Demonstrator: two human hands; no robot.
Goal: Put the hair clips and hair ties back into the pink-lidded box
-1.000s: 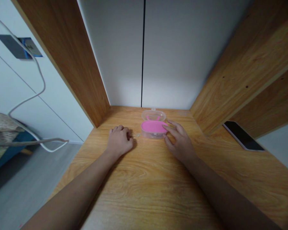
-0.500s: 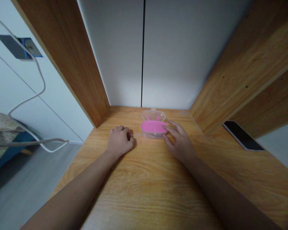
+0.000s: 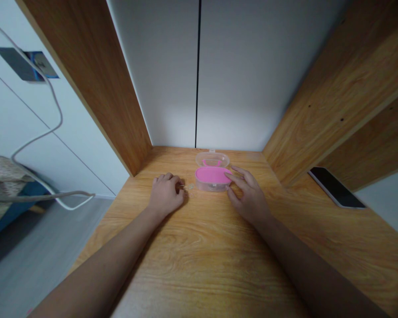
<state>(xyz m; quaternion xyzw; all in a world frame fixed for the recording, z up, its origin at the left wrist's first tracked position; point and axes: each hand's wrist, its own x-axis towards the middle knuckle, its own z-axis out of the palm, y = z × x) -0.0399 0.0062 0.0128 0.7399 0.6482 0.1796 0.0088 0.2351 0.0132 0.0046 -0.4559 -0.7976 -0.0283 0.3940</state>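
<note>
A small oval box (image 3: 209,187) of clear plastic stands on the wooden surface. Its clear lid (image 3: 202,159), with a pink handle, is tipped back behind it. A flat pink insert (image 3: 212,175) covers the top of the box. Thumb and fingers of my right hand (image 3: 250,196) bracket the box's right end, one fingertip resting on the pink insert. To the left, my left hand (image 3: 166,193) lies on the wood with curled fingers, thumb and forefinger nearly together on something too small to make out. Thin, clear, loop-like bits (image 3: 190,187) lie between that hand and the box.
A dark-screened phone (image 3: 336,187) lies at the right, by the wooden upright (image 3: 321,115). White panels (image 3: 232,88) close off the back. Another wooden upright (image 3: 96,75) stands at the left, with a white cable (image 3: 58,106) hanging beyond it.
My left fingers have shifted very slightly at the small clear bits. My right hand and the box stay in place.
</note>
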